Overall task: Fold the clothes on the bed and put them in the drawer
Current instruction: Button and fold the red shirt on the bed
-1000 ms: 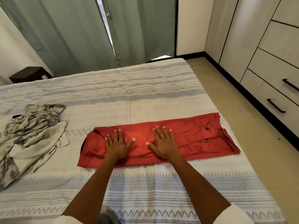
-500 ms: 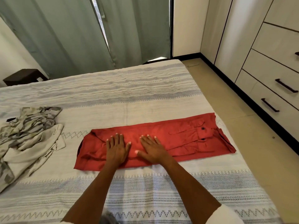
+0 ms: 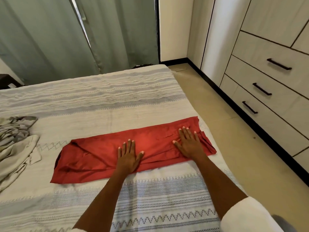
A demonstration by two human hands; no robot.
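A red garment (image 3: 93,158) lies folded into a long strip across the bed (image 3: 103,101). My left hand (image 3: 128,156) rests flat on its middle, fingers spread. My right hand (image 3: 189,143) presses flat on the garment's right end, over the pocket area, fingers apart. Neither hand grips the cloth. A crumpled grey and beige pile of clothes (image 3: 15,144) lies at the bed's left edge. The wardrobe's drawers (image 3: 267,91) with dark handles are shut, on the right.
A strip of tan floor (image 3: 234,131) runs between the bed and the wardrobe. Green curtains (image 3: 66,36) hang behind the bed. A dark bedside table (image 3: 6,81) shows at the far left.
My right hand has slid from the garment's middle to its right end. My left hand stays near the middle. The view has turned to the right.
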